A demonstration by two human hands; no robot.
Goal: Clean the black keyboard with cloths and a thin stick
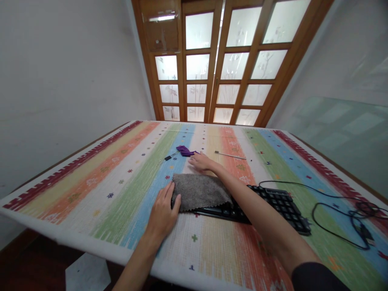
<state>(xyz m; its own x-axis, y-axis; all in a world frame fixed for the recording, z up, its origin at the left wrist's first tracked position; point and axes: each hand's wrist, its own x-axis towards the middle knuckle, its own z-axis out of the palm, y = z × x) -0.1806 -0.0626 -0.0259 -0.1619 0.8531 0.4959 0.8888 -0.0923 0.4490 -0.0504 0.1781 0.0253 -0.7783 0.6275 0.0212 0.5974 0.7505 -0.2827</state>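
Observation:
A black keyboard (281,206) lies at a slant on the striped tablecloth, its left part covered by a grey cloth (200,192) with zigzag edges. My left hand (163,210) grips the covered left end, thumb on top of the cloth and fingers along the side. Beyond the keyboard, my right hand (201,162) reaches forward, palm down, fingers stretched out. Its fingertips meet the near end of a crumpled purple cloth (184,151); whether they press on it cannot be made out. My right forearm crosses over the keyboard and hides some keys.
Left of the purple cloth is a small dark item (167,158), too small to name. A thin brush (232,155) lies farther right. The keyboard's black cable (318,204) loops across the table's right side. Walls flank the table (100,218), with glazed wooden doors (209,60) behind.

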